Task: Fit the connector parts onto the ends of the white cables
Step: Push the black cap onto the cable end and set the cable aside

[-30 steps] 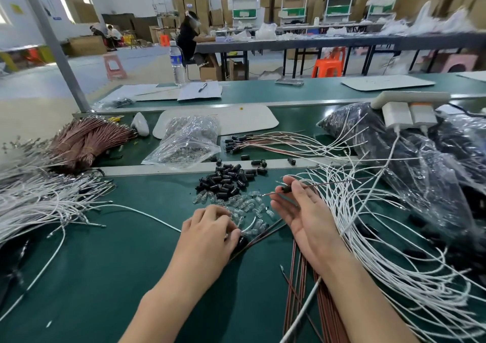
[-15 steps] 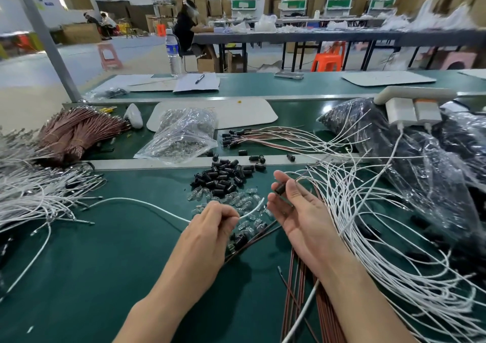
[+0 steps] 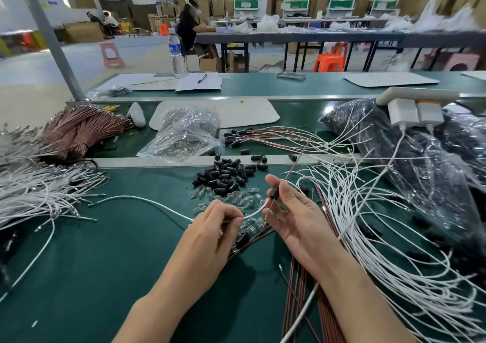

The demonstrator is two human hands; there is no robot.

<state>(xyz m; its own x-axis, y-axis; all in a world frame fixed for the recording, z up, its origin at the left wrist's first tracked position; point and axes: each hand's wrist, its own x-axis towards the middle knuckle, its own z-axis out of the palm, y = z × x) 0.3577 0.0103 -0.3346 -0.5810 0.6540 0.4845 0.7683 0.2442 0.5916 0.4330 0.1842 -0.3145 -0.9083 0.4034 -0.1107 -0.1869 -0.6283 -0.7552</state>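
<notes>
left hand [image 3: 213, 229] pinches white cable [image 3: 147, 201] near its end | right hand [image 3: 297, 213] pinches black connector [image 3: 274, 192] (other fingers loose) | cable end just beside connector | over green bench [image 3: 79, 263]

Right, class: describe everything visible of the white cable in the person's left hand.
The white cable is thin, with plastic-looking insulation. It arcs over the green mat, a small metal tip on its free end. The left hand pinches it near the other end, which curves up towards the black connector part held by the right hand.
</notes>
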